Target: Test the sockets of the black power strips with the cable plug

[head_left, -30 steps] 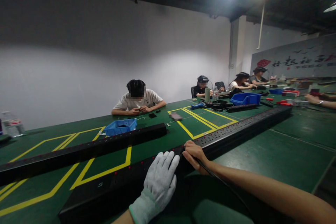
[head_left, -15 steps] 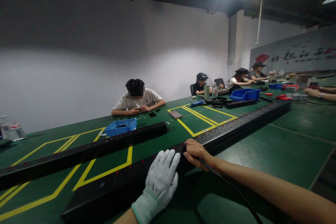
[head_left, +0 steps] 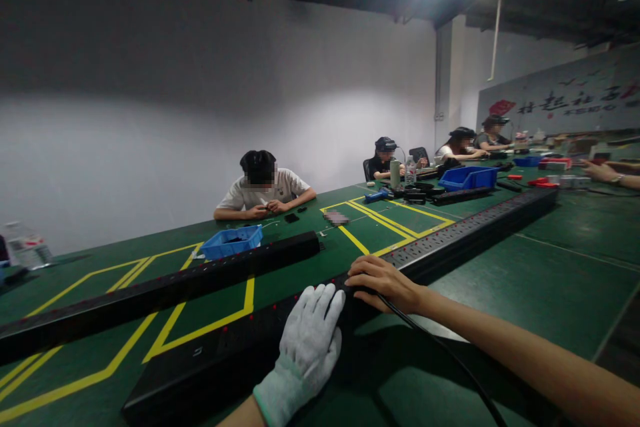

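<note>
A long black power strip [head_left: 240,327] with a row of sockets and small red lights runs diagonally across the green table. My left hand [head_left: 311,340], in a white glove with a green cuff, lies flat on the strip, its fingers stretched out and close together. Just to the right, my bare right hand [head_left: 383,281] curves its fingers over a black plug at the strip's top; the plug itself is mostly hidden. A black cable [head_left: 445,348] comes out from under that hand and trails toward the lower right.
A second black power strip [head_left: 165,293] lies parallel farther back, beside a light blue bin [head_left: 231,243]. A co-worker [head_left: 265,187] sits across the table. Farther right are a dark blue bin [head_left: 469,178], a bottle [head_left: 410,171] and other people. Yellow tape marks the tabletop.
My right hand has changed its hold at the plug: the fingers now spread over it more flatly, where before they were bunched. My left hand stays in place on the strip.
</note>
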Tool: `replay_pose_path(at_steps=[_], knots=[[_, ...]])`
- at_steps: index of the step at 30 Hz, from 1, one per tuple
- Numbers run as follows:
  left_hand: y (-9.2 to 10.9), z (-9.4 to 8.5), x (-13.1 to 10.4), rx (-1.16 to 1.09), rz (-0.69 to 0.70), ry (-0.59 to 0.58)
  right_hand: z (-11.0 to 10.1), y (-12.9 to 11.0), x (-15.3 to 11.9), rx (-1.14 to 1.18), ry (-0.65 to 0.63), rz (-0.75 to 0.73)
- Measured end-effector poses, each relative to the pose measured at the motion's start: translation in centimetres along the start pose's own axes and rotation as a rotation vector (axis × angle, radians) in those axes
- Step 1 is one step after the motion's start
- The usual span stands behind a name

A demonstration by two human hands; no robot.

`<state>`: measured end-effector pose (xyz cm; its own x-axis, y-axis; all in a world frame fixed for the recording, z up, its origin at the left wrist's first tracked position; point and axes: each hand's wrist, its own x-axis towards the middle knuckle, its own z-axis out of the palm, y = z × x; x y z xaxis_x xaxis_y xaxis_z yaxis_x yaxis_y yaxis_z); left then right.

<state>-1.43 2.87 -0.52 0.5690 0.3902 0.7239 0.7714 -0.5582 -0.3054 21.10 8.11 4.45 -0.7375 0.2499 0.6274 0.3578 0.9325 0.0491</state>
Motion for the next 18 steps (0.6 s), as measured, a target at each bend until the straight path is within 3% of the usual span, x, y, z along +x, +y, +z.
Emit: replay_pose_path(at_steps=[7, 12, 15, 18], knots=[[0.0, -0.4, 0.0, -0.004, -0.015, -0.046, -0.9, 2.0, -0.8, -0.296, 0.036, 0.207], [-0.1, -0.5, 0.0, 0.000, -0.007, -0.051, 0.3, 2.5, -1.3, -0.355, -0.048, 0.187], [-0.1, -0.4, -0.1, 0.005, -0.007, -0.047, 0.1, 2.1, -0.6, -0.334, 0.018, 0.241], [-0.2, -0.3, -0.2, 0.008, -0.006, -0.068, -1.0, 2.2, 1.0, -0.302, 0.113, 0.396]])
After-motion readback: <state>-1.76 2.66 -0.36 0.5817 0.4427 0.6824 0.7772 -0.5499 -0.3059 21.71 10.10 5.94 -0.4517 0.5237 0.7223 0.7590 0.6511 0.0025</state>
